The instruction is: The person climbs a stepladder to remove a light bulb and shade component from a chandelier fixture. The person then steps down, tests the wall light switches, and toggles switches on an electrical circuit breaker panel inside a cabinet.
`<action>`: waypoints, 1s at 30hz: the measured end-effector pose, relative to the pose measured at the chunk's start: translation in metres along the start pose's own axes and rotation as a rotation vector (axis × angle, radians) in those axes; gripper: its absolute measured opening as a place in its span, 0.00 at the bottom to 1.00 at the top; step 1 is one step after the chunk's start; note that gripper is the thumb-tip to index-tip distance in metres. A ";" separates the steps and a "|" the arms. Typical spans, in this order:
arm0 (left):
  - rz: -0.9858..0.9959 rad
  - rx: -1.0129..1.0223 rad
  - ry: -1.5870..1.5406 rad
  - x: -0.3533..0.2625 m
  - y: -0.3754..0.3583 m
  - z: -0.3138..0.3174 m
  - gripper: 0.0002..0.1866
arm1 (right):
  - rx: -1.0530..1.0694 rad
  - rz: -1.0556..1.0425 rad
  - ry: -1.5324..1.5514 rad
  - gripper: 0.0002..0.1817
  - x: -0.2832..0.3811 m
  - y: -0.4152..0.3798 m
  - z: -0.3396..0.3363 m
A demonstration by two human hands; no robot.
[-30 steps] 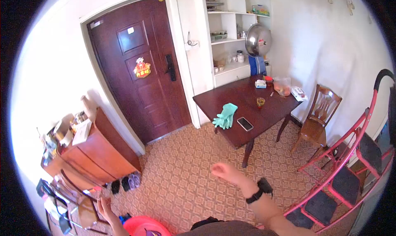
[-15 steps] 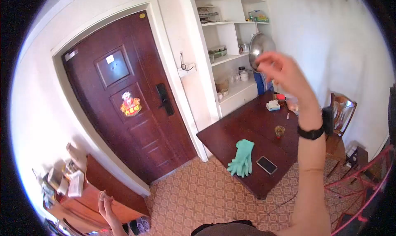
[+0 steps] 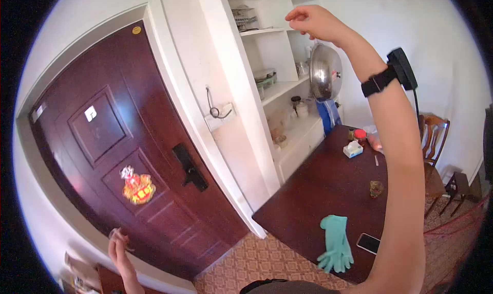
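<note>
My right hand is raised high in front of the white shelf unit, its fingers loosely bent and nothing visible in them. A black strap with a small device sits on that wrist, and a cable hangs from it. Low at the left, my left hand is held up before the dark red door. Its fingers look bent and a little apart, though they are small and blurred. Behind and below my right hand, a round metal lid or pan hangs at the shelf's side.
On the dark table lie green rubber gloves, a phone, a tissue box and a red-lidded jar. A wooden chair stands beyond my right arm. The door has a black handle.
My right hand has risen and moved slightly left. The view has shifted, so the door looks nearer and the gloves and phone appear lower and further right. My left hand stays raised at the lower left.
</note>
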State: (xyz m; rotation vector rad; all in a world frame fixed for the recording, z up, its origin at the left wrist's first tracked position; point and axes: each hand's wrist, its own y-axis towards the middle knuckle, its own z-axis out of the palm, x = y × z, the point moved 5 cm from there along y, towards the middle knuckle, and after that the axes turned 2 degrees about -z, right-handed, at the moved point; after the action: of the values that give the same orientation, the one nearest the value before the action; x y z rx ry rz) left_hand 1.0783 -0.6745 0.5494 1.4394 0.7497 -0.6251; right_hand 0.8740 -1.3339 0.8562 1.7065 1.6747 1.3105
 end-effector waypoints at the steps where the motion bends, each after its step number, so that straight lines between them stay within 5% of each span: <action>1: 0.068 0.144 0.022 0.005 0.030 0.024 0.17 | 0.014 0.021 -0.029 0.19 -0.009 0.020 0.015; 5: 0.123 0.364 -0.140 0.041 0.142 0.131 0.15 | -0.054 -0.006 -0.135 0.20 -0.056 0.110 0.049; 8: -0.079 0.433 -0.375 0.067 0.200 0.214 0.22 | -0.181 -0.067 -0.439 0.16 -0.104 0.178 0.072; 13: -0.106 0.659 -0.609 0.073 0.276 0.340 0.25 | -0.124 0.095 -0.290 0.18 -0.162 0.239 0.124; 17: -0.123 0.593 -0.813 0.080 0.332 0.415 0.22 | -0.102 0.129 -0.319 0.20 -0.215 0.295 0.150; 21: -0.104 0.625 -1.015 0.097 0.369 0.460 0.21 | -0.162 0.142 -0.305 0.20 -0.272 0.366 0.171; 28: -0.052 0.520 -0.963 0.093 0.362 0.466 0.21 | -0.362 -0.205 -0.068 0.23 -0.320 0.459 0.217; 30: -0.056 0.497 -0.958 0.094 0.365 0.468 0.21 | -0.169 -0.240 -0.159 0.26 -0.311 0.472 0.228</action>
State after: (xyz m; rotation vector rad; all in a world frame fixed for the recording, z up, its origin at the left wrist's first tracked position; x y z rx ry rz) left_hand 1.4556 -1.1173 0.7005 1.3293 -0.1416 -1.4676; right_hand 1.3691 -1.6420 1.0319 1.4241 1.5735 1.1393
